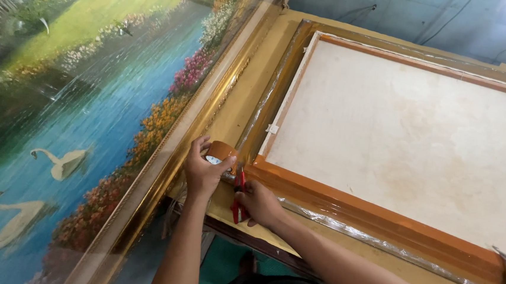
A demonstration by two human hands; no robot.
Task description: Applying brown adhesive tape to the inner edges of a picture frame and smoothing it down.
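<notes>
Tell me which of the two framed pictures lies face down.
The framed picture on the right: its blank pale back faces up, by both hands. The swan painting on the left shows its painted side.

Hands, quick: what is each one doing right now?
Left hand: closed around a roll of brown tape.
Right hand: closed on red-handled scissors at the frame corner.

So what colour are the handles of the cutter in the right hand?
Red. The cutter in the right hand shows best in the head view, beside the brown tape roll.
</notes>
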